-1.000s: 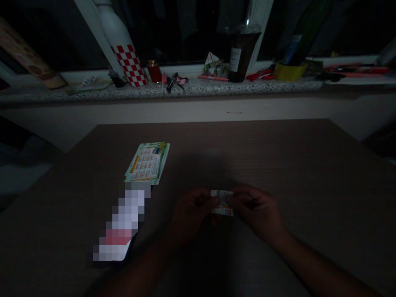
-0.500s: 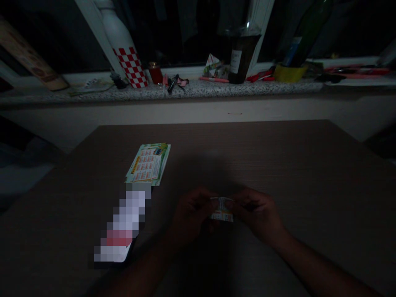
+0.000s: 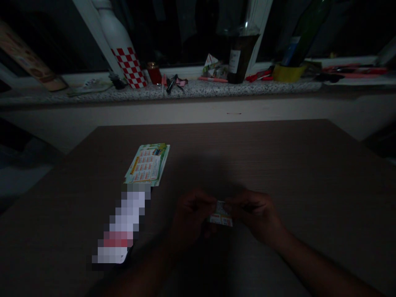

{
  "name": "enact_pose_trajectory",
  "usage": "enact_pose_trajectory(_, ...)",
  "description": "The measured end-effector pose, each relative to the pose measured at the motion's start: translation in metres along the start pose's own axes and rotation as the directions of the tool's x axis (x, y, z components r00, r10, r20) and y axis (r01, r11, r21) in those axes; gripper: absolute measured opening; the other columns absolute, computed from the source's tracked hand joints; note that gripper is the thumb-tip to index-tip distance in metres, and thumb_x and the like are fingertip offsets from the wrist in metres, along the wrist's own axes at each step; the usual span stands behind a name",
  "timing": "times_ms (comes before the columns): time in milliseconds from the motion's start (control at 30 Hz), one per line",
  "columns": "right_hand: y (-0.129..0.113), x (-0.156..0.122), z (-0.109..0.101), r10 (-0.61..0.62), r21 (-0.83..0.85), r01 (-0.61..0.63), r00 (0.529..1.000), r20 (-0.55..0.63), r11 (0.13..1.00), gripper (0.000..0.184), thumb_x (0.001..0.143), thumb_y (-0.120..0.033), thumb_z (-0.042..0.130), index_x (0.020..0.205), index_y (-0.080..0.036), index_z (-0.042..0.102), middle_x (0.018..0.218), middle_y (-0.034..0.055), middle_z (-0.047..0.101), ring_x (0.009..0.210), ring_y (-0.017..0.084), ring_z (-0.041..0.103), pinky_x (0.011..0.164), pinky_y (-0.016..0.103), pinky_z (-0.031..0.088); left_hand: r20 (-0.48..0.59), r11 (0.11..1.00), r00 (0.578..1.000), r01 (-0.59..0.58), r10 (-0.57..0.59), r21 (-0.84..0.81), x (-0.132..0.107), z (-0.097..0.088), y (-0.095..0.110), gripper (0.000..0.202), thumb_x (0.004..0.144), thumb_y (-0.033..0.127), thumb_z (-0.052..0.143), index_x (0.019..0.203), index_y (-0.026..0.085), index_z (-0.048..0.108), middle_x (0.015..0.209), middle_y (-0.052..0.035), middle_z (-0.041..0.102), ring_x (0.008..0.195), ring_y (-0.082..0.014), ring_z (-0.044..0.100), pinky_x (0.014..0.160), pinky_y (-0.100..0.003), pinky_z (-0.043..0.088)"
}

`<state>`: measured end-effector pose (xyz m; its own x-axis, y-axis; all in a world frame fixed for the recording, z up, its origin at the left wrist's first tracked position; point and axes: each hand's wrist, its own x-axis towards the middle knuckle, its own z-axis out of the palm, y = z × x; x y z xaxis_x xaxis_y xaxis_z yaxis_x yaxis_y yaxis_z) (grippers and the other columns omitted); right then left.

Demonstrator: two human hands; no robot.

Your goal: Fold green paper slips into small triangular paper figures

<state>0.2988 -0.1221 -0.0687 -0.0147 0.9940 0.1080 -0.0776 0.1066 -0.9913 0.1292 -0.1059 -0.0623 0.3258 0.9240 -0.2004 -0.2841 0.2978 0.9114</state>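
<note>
Between my two hands is a small folded paper card (image 3: 220,219), printed in white, green and orange. My left hand (image 3: 190,214) pinches its left side, and my right hand (image 3: 253,210) grips it at the upper right. Fingers cover much of the card, and the dim light hides how its layers lie. Farther off to the left lies a stack of similar printed cards (image 3: 145,165), green-edged with rows of orange figures. Just below that stack a phone (image 3: 123,260) rests on the table, its screen blurred out.
The dark wooden table (image 3: 278,156) runs up to a wall below a window. Along the speckled stone sill (image 3: 198,87) stand a red-checkered white bottle (image 3: 131,68), a dark plastic cup (image 3: 238,62), a green bottle (image 3: 309,33) by yellow tape (image 3: 287,73), and small clutter.
The card's near edge has dropped slightly and its printed face tilts a little differently. Both hands keep their grip, with only small finger movement.
</note>
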Motion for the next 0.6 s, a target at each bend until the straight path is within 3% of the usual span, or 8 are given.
enact_pose_trajectory(167, 0.0048, -0.0006, 0.0017, -0.001, 0.018, 0.0, 1.0, 0.017, 1.0, 0.008, 0.072, -0.026, 0.075, 0.07, -0.02, 0.071, 0.059, 0.0002, 0.07, 0.05, 0.012, 0.064, 0.045, 0.019, 0.051, -0.052, 0.999, 0.998, 0.035, -0.033, 0.04, -0.0014, 0.0016, 0.0024, 0.016, 0.072, 0.024, 0.069, 0.07, 0.017, 0.056, 0.053, 0.0073, 0.057, 0.031, -0.0044, 0.048, 0.027, -0.011, 0.035)
enact_pose_trajectory(300, 0.0049, -0.0009, 0.0022, -0.051, -0.032, 0.051, 0.999, 0.007, 0.998, 0.007, 0.071, -0.024, 0.075, 0.074, -0.02, 0.071, 0.062, 0.001, 0.071, 0.052, 0.012, 0.065, 0.046, 0.02, 0.052, -0.016, 0.996, 0.998, 0.067, -0.066, 0.065, -0.0019, 0.0015, 0.0042, 0.019, 0.072, 0.03, 0.071, 0.07, 0.016, 0.057, 0.053, 0.0064, 0.056, 0.033, -0.0043, 0.047, 0.029, -0.012, 0.037)
enact_pose_trajectory(400, 0.0026, -0.0011, 0.0015, -0.082, -0.069, 0.081, 0.996, -0.014, 0.994, 0.004, 0.072, -0.023, 0.074, 0.072, -0.02, 0.072, 0.063, 0.0019, 0.072, 0.053, 0.013, 0.066, 0.047, 0.021, 0.052, 0.025, 0.991, 0.994, 0.105, -0.108, 0.086, -0.0012, 0.0008, 0.0049, 0.021, 0.074, 0.033, 0.071, 0.081, 0.017, 0.059, 0.058, 0.0046, 0.059, 0.043, -0.0072, 0.053, 0.035, -0.014, 0.044)
enact_pose_trajectory(500, 0.0009, -0.0012, 0.0005, -0.101, -0.081, 0.097, 0.994, -0.044, 0.992, 0.002, 0.073, -0.02, 0.073, 0.072, -0.02, 0.072, 0.062, 0.0013, 0.072, 0.052, 0.013, 0.065, 0.047, 0.021, 0.052, 0.056, 0.991, 0.995, 0.071, -0.078, 0.117, 0.0003, -0.0003, 0.0043, 0.032, 0.074, 0.034, 0.072, 0.1, 0.019, 0.058, 0.064, 0.0032, 0.064, 0.05, -0.0089, 0.057, 0.041, -0.016, 0.047)
enact_pose_trajectory(600, 0.0015, -0.0011, -0.0007, -0.083, -0.048, 0.08, 0.993, -0.08, 0.996, 0.001, 0.075, -0.02, 0.071, 0.075, -0.021, 0.07, 0.063, 0.0005, 0.072, 0.053, 0.012, 0.066, 0.048, 0.02, 0.052, 0.069, 0.985, 0.997, 0.028, -0.04, 0.168, 0.0016, -0.0017, 0.0024, 0.033, 0.073, 0.032, 0.073, 0.1, 0.019, 0.06, 0.075, 0.0003, 0.067, 0.061, -0.0105, 0.06, 0.05, -0.018, 0.049)
